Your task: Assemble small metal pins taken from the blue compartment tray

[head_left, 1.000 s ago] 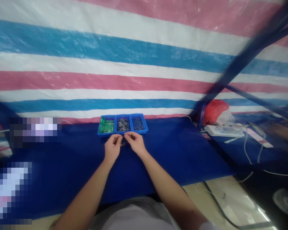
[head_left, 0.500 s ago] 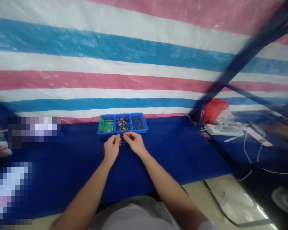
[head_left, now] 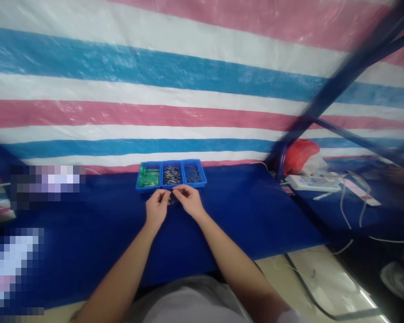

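Note:
My left hand (head_left: 156,207) and my right hand (head_left: 190,200) meet just in front of three joined blue bins (head_left: 205,178). Each hand is closed, thumb and fingertips pinched together, the tips almost touching. Whatever they pinch is too small to make out. Between and below the fingertips lie several thin dark metal pieces (head_left: 173,200), like pins or screws, partly hidden by my hands. The left bin holds green pieces (head_left: 148,177). A dense heap of slim metal pieces (head_left: 172,175) fills the middle bin, and fewer similar ones (head_left: 192,173) lie in the right bin.
A blue-covered table (head_left: 249,211) carries the bins, with a striped plastic sheet (head_left: 155,116) behind. Rightward, past a dark metal frame post (head_left: 309,114), are a red bag (head_left: 299,154), a white box (head_left: 309,183) and cables (head_left: 345,211). Pixelated patches cover the left side.
My fingertips have shifted very slightly, the left ones a touch closer to the right. At the far right edge, a blurred hand of another person has moved. The bins stay put.

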### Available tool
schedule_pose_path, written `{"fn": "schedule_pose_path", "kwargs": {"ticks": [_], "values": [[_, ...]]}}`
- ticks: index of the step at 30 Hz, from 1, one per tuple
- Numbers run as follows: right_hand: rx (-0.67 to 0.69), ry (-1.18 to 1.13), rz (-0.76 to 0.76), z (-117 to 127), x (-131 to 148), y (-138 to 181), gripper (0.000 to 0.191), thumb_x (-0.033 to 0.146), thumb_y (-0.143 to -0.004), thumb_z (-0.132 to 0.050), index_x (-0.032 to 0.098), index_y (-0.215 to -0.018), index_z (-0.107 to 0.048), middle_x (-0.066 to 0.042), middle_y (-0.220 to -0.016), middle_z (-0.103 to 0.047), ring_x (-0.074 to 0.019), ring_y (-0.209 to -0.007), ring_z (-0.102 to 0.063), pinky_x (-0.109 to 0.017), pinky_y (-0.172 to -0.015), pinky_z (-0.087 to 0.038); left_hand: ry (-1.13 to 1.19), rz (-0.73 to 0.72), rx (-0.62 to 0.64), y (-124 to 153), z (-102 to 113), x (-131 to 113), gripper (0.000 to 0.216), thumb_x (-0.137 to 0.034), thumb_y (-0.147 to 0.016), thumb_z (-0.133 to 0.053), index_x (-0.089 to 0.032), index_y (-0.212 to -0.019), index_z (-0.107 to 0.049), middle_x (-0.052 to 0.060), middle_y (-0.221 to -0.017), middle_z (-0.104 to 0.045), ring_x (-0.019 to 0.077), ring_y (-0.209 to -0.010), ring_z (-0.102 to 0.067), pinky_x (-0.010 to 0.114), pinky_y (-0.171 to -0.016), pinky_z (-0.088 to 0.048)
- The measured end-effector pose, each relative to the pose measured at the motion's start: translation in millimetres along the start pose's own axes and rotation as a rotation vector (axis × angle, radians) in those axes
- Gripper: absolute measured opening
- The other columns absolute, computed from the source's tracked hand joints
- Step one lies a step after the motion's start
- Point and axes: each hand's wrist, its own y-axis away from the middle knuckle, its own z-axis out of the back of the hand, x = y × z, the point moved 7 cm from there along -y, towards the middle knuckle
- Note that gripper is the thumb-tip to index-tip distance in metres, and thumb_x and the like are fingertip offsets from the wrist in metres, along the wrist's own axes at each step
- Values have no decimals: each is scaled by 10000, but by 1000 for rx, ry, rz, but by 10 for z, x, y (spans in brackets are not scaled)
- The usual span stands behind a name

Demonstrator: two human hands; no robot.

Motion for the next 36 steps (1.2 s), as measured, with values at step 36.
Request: {"fn": "schedule_pose_path", "kwargs": {"ticks": [36], "values": [[-34, 39, -3, 31, 2, -22, 255, 444, -810, -709, 200, -876, -748, -62, -857, -751, -206, -775, -686, -335, -746, -561, 58, 16, -9, -12, -29, 45, 314, -465, -858, -664, -204, -1026, -704, 13, -722, -699, 144, -579, -643, 267, -617, -534]]}}
